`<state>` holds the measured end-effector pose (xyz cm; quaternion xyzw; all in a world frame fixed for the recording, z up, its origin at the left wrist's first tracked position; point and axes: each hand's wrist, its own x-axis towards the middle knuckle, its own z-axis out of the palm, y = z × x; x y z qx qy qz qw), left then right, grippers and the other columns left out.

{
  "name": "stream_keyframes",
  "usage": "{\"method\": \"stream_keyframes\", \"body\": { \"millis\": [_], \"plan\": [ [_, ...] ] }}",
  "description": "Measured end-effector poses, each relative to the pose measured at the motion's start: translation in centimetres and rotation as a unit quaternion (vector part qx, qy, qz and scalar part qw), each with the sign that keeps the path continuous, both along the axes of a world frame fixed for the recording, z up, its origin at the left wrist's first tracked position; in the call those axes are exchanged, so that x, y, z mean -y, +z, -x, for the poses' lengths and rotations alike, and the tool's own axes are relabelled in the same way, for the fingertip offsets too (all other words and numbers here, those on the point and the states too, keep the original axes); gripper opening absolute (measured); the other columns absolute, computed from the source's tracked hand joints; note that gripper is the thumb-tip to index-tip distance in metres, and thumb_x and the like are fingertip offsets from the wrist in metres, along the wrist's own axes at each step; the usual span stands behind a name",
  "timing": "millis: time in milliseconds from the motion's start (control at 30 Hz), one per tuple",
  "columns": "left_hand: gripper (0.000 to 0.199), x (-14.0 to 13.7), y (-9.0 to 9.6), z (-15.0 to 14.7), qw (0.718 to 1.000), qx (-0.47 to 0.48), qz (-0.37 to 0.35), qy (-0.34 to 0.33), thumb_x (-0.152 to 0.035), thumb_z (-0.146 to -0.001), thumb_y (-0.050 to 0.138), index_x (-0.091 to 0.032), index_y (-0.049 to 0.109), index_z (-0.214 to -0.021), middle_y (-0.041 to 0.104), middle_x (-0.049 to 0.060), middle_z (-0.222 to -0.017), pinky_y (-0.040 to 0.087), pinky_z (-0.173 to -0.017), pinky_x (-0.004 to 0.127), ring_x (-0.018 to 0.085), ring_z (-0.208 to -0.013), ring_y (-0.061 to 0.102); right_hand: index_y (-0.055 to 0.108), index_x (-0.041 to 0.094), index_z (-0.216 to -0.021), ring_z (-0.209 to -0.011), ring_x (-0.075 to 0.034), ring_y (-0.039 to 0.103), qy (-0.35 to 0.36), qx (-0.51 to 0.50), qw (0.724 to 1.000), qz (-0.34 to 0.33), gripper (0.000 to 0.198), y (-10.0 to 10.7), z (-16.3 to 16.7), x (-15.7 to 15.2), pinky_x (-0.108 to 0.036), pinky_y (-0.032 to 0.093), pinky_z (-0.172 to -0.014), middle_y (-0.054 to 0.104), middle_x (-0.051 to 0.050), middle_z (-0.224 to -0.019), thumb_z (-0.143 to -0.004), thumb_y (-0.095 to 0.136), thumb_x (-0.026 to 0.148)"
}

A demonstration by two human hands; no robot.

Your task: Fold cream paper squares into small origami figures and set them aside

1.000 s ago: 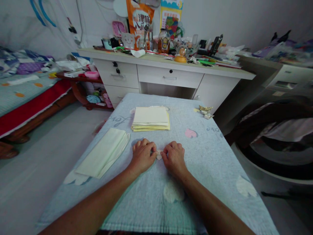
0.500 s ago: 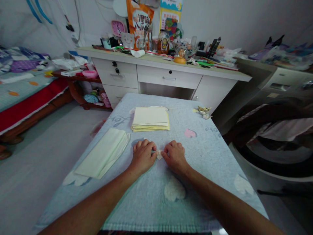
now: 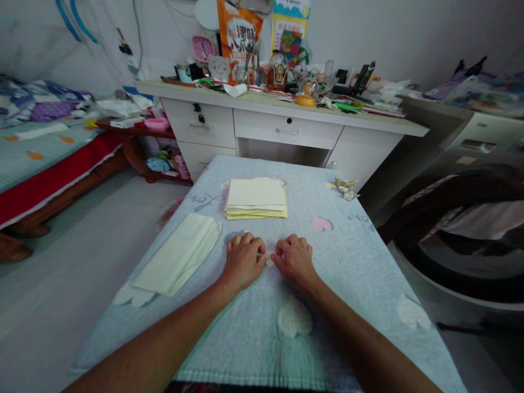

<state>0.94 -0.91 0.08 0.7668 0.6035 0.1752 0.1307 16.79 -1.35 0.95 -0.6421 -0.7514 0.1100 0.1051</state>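
A small piece of folded, whitish paper (image 3: 269, 258) lies on the cloth-covered table between my two hands. My left hand (image 3: 245, 254) is closed, its thumb and forefinger pinching the paper's left side. On the opposite side, the curled fingers of my right hand (image 3: 293, 256) pinch the right edge. Most of the paper is covered by my fingertips. Beyond my hands rests a stack of cream and yellow paper sheets (image 3: 257, 195). To the left of my left hand is a long, pale green folded paper (image 3: 179, 254), set at a slant.
A light blue cloth (image 3: 352, 284) with heart prints covers the table. Small folded paper pieces (image 3: 346, 187) sit at its far right corner. Behind stands a cluttered white desk (image 3: 282, 128). A washing machine (image 3: 466, 164) is at the right and a bed (image 3: 49, 147) at the left.
The view has shifted slightly, so everything appears a little further right. Both hands keep their pinch on the small paper, with hardly any movement.
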Motion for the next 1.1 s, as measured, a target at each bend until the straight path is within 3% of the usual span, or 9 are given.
{"method": "stream_keyframes", "body": {
  "millis": [467,733,900,1100],
  "plan": [
    [0.009,0.0,0.0,0.2,1.0,0.012,-0.004,-0.009,-0.033,-0.082,0.06,-0.024,0.061,-0.084,0.057,0.003,-0.093,0.032,-0.084,0.038,0.024,-0.095,0.047,0.061,0.022,-0.086,-0.092,-0.023,0.045,-0.007,0.008,0.999,-0.037,0.023,-0.3,0.4,0.3,-0.035,0.029,-0.078,0.052,-0.006,-0.095,-0.088,0.054,0.044],
    [0.025,-0.2,-0.3,0.8,0.999,0.013,-0.009,-0.035,-0.029,-0.093,0.039,-0.023,0.062,-0.087,0.058,0.003,-0.093,0.035,-0.083,0.037,0.021,-0.092,0.047,0.062,0.023,-0.088,-0.093,-0.023,0.044,-0.006,0.014,0.999,-0.034,0.022,-0.4,0.5,0.3,-0.035,0.029,-0.078,0.052,-0.006,-0.095,-0.088,0.054,0.043],
    [0.014,-0.2,-0.2,1.1,0.996,0.066,0.002,-0.053,-0.027,-0.087,0.049,-0.023,0.062,-0.084,0.058,0.002,-0.093,0.036,-0.085,0.036,0.021,-0.093,0.048,0.061,0.022,-0.087,-0.092,-0.023,0.044,-0.004,0.014,0.999,-0.044,0.023,-0.4,0.4,0.5,-0.034,0.029,-0.077,0.052,-0.006,-0.095,-0.088,0.053,0.044],
    [0.008,-0.1,-0.1,1.0,0.997,0.06,0.003,-0.047,-0.026,-0.082,0.057,-0.023,0.063,-0.079,0.058,0.003,-0.091,0.036,-0.083,0.037,0.022,-0.092,0.049,0.061,0.021,-0.087,-0.092,-0.023,0.043,-0.005,0.008,0.999,-0.041,0.023,-0.3,0.4,0.5,-0.034,0.029,-0.078,0.052,-0.007,-0.095,-0.088,0.054,0.043]
  ]
}}
